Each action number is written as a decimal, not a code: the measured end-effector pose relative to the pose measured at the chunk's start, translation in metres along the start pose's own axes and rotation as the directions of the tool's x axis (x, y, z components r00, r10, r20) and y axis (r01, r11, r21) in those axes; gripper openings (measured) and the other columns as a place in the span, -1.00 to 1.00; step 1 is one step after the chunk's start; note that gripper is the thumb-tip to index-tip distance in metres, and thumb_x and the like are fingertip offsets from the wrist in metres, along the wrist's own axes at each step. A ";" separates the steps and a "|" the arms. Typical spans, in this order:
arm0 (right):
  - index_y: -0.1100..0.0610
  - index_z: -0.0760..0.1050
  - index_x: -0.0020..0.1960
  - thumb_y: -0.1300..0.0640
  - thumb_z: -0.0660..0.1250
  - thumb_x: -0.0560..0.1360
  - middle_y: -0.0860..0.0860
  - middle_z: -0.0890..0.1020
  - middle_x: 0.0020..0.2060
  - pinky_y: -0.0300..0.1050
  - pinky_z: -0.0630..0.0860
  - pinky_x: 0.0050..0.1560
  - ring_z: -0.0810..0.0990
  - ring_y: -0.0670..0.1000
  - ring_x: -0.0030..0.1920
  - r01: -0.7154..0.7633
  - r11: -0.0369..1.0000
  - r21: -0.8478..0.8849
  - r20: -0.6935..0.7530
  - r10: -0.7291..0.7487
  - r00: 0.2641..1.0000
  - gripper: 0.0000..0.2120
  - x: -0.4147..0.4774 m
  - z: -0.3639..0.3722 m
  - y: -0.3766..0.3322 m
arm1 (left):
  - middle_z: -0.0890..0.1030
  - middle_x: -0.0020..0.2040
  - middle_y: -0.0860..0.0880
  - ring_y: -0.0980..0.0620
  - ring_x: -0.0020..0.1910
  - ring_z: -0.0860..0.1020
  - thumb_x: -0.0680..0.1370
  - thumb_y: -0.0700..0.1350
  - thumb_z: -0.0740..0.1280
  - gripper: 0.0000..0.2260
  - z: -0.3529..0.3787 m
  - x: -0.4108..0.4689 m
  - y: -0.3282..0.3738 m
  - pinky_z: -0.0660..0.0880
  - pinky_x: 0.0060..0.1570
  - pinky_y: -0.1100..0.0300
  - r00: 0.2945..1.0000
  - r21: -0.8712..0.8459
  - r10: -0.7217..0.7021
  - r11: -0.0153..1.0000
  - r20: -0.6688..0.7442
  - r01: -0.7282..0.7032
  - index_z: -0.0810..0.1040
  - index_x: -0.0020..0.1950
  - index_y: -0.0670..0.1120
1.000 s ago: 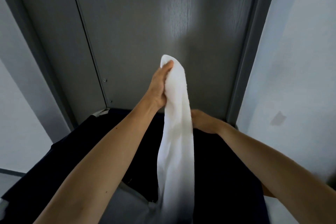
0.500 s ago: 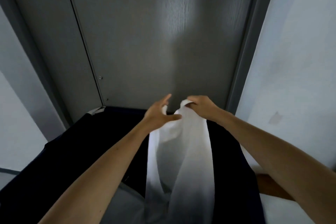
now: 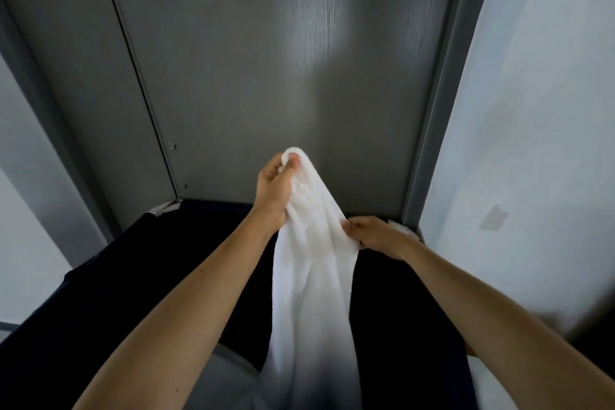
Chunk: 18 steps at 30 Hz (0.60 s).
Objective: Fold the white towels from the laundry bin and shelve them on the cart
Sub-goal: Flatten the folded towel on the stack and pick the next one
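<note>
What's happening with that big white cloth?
A person is holding a white towel up over a dark laundry bin, in front of a grey door. The left hand grips the bunched top end, raised high. The right hand pinches the towel's edge lower down on the right side. The rest of the towel hangs loose toward the bin, so it is not folded yet.
</note>
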State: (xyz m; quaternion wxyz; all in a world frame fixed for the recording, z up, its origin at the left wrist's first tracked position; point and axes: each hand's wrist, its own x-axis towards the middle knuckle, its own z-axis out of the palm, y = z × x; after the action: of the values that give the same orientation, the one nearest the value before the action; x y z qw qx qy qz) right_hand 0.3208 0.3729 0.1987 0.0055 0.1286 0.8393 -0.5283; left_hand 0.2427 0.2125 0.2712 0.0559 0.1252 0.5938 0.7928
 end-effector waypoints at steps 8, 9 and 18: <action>0.17 0.42 -0.17 0.17 0.12 0.61 0.09 0.49 -0.20 -0.24 0.26 -0.17 0.39 -0.03 -0.14 -0.008 0.989 -0.147 -0.128 -0.011 0.992 -0.78 0.002 0.007 0.006 | 0.47 -0.29 0.03 0.06 -0.30 0.46 0.50 -0.03 0.39 -0.84 -0.038 0.020 -0.002 0.42 -0.25 0.20 0.974 0.146 -0.007 0.988 -0.225 0.041 0.49 -0.22 -0.04; 0.20 0.43 -0.13 0.20 0.11 0.61 0.12 0.50 -0.16 -0.23 0.23 -0.23 0.39 -0.02 -0.13 0.012 0.976 -0.215 -0.210 -0.058 0.976 -0.81 0.003 0.003 -0.004 | 0.48 -0.24 0.05 0.07 -0.27 0.46 0.47 0.00 0.43 -0.83 -0.045 0.019 -0.007 0.41 -0.26 0.24 0.979 0.329 0.049 0.944 -0.197 0.018 0.49 -0.15 -0.03; 0.03 0.36 -0.22 0.22 0.15 0.58 -0.05 0.48 -0.27 -0.35 0.33 -0.22 0.41 -0.11 -0.27 0.432 0.759 -0.488 -0.002 -0.495 0.869 -0.78 0.000 0.007 -0.103 | 0.41 -0.33 0.06 0.11 -0.36 0.34 0.50 0.00 0.39 -0.78 -0.021 -0.013 -0.025 0.29 -0.35 0.25 0.941 0.633 -0.026 0.746 0.336 -0.206 0.54 -0.04 -0.15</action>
State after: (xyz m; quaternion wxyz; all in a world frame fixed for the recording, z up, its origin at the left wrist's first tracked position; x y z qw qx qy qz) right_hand 0.2974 0.3249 0.2870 -0.1494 -0.0544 0.9459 -0.2828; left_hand 0.2480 0.1967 0.2401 0.0659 0.2940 0.8107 0.5019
